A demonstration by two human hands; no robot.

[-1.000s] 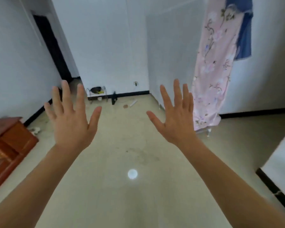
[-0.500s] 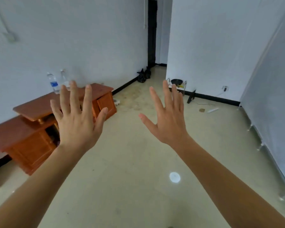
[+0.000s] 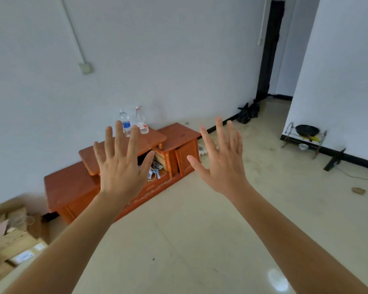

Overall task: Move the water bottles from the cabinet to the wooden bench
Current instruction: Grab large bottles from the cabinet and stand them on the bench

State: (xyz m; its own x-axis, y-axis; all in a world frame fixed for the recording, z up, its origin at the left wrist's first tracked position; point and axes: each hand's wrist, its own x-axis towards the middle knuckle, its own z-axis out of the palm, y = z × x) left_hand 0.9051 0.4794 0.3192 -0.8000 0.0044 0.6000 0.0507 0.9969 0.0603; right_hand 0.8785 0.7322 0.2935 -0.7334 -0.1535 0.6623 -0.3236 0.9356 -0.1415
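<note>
Two clear water bottles stand upright on the raised top of a low reddish-brown wooden cabinet (image 3: 72, 183) against the white wall: a blue-label bottle (image 3: 125, 123) on the left and a red-label bottle (image 3: 142, 122) on the right. My left hand (image 3: 121, 166) and my right hand (image 3: 223, 164) are held up in front of me with fingers spread, holding nothing. Both hands are well short of the cabinet; my left fingertips overlap the blue-label bottle in the view. No bench is in view.
Cardboard boxes (image 3: 11, 234) lie on the floor at the lower left. Black bags (image 3: 248, 112) sit by a dark doorway (image 3: 272, 47). A metal rack with a black pan (image 3: 306, 134) stands by the right wall. Pale tiled floor (image 3: 200, 240) stretches ahead.
The view has swung left, bringing the cabinet and its bottles toward the middle. Both hands stay raised with spread fingers throughout.
</note>
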